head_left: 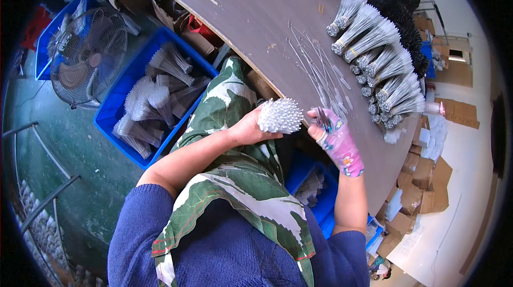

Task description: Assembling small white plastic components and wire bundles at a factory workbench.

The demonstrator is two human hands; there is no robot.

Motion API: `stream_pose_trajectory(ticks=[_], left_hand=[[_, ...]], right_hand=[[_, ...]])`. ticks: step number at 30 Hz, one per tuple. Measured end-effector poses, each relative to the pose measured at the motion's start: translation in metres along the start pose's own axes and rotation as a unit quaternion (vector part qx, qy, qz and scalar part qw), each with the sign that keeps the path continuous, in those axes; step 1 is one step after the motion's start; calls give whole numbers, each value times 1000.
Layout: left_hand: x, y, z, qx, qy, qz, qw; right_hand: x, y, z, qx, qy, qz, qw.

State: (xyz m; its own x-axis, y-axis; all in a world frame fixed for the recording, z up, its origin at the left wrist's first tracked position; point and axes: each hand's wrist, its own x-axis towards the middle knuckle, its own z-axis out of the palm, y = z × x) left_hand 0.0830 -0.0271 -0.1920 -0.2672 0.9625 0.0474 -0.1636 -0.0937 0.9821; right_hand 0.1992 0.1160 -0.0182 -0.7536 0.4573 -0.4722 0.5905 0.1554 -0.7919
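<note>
At frame centre, the left hand (248,129) gripped a white bundle of ties (280,116) at the worktop (256,25) edge, while the gloved right hand (334,134) pinched a few loose ties (322,117). Gathering seemed underway; adding those strands looked next, with finished bundles (382,62) stacked upper right.

Small item in right hand (332,133), perhaps pliers, mostly hidden.

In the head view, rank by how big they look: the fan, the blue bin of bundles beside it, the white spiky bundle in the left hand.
1. Blue bin
2. Fan, clearly smaller than the bin
3. White spiky bundle, smallest, held by the left hand
</note>
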Motion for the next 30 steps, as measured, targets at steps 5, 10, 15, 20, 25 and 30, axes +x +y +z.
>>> stream_pose_trajectory(ticks=[5,10,15,20,25,30], left_hand=[[10,7,-5,84,-18,55,995],[10,21,-2,-9,-6,20,1000],[7,23,-1,2,49,5,999],[6,18,0,57,62,10,996],[9,26,1,9,63,-11,998],[16,48,-1,-1,68,10,998]], right_hand=[[0,15,14,69,-22,-51,996],[4,24,23,97,-11,-88,991],[6,32,29,121,31,-106,987],[3,28,35,133,71,-106,983],[0,31,37,136,118,-111,977],[-5,30,35,209,202,-83,953]])
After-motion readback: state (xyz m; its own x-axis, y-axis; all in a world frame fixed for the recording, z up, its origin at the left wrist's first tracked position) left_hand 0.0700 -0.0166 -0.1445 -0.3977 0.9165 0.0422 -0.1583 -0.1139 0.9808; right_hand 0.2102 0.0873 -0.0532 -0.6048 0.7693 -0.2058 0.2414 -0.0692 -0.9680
